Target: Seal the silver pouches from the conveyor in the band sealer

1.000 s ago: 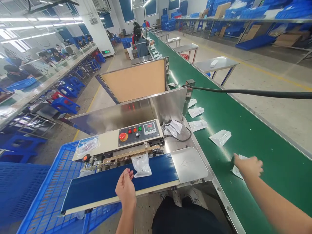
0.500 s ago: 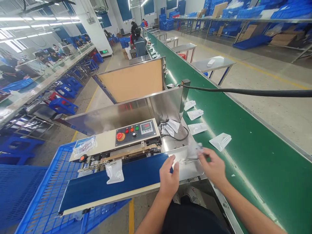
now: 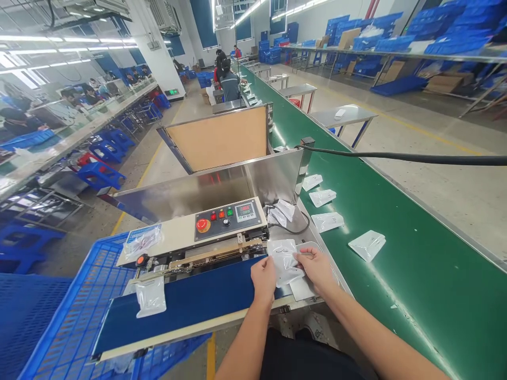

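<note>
Between my hands is a white plastic pouch [image 3: 284,258], held upright at the right end of the band sealing machine [image 3: 186,232]. My left hand [image 3: 263,279] is closed on its left edge, and my right hand [image 3: 316,268] pinches its right edge. The pouch's top lies close to the machine's sealing inlet. Farther left, another pouch [image 3: 151,296] hangs from the sealing band over the blue conveyor belt [image 3: 206,293]. A few pouches [image 3: 282,212] lie beside the control panel [image 3: 228,219].
Several pouches [image 3: 367,245] lie along the green conveyor [image 3: 420,274] to my right. A blue crate [image 3: 71,316] stands below the machine's left end. A black cable [image 3: 396,157] crosses over the green conveyor. People [image 3: 229,82] sit farther along the line.
My right hand has brought the pouch left from over the metal plate, and my left hand has closed on it. The pouch on the machine has travelled left along the belt.
</note>
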Tool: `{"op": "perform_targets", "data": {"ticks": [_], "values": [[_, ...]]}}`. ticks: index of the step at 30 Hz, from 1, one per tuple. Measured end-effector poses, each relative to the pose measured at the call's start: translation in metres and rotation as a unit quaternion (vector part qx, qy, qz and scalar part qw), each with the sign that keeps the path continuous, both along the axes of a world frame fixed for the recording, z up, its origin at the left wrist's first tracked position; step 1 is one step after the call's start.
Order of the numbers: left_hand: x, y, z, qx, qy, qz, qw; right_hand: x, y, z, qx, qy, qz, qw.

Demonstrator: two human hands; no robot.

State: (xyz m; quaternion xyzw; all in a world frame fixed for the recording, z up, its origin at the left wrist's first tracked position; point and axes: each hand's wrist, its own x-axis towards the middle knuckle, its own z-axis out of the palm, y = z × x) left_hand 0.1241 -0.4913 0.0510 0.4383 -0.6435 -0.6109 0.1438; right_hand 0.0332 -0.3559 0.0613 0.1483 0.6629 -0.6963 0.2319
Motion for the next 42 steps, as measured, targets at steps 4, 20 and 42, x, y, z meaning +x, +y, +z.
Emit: {"op": "perform_targets", "data": {"ticks": [4, 20, 42], "values": [[-0.001, -0.017, -0.007, 0.011, 0.001, 0.031, 0.999, -0.007, -0.022, 0.001, -0.002, -0.01, 0.024, 1.0], [0.101, -0.1, 0.003, -0.098, -0.068, 0.166, 0.979, -0.088, 0.048, -0.017, 0.2, 0.108, 0.008, 0.974], [0.014, 0.046, 0.038, -0.157, 0.123, -0.163, 0.966, 0.001, 0.086, 0.001, 0.231, 0.451, 0.054, 0.86]]}}
